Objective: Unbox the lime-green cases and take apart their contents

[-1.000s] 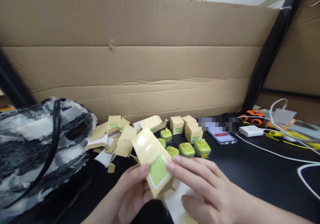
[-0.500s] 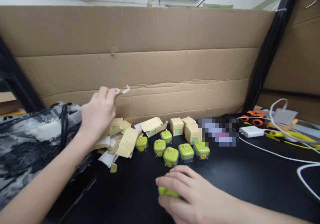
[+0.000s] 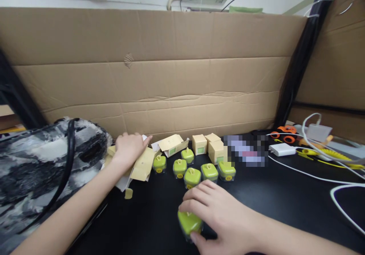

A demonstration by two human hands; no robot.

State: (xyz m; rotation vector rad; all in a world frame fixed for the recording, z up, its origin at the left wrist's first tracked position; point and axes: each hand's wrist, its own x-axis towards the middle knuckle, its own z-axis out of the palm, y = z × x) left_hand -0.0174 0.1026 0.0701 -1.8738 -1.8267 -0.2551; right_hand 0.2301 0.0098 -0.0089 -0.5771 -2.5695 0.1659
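Observation:
My right hand (image 3: pixel 215 217) is closed round a small green-lidded box (image 3: pixel 190 223) with a clear base, low in the view, its thumb and fingers on opposite sides. On the left, my left hand (image 3: pixel 129 146) is down on a pile of opened small cardboard boxes (image 3: pixel 142 165). A white flap (image 3: pixel 144 137) shows between its thumb and fingers; the fingertips are partly hidden. Several more green-lidded boxes (image 3: pixel 192 177) with yellow round stickers stand in a loose group beyond my right hand.
Closed tan cartons (image 3: pixel 199 144) and an opened one (image 3: pixel 172 144) stand behind the green boxes. A black-and-white bag (image 3: pixel 51 171) lies at left. On the right are a white charger (image 3: pixel 282 149), cables and an orange toy car (image 3: pixel 286 134). A cardboard wall (image 3: pixel 171 76) closes the back.
My left hand has come down from in front of the cardboard wall onto the pile, with the flapped opened box. My right hand keeps its green-lidded box, which now shows more.

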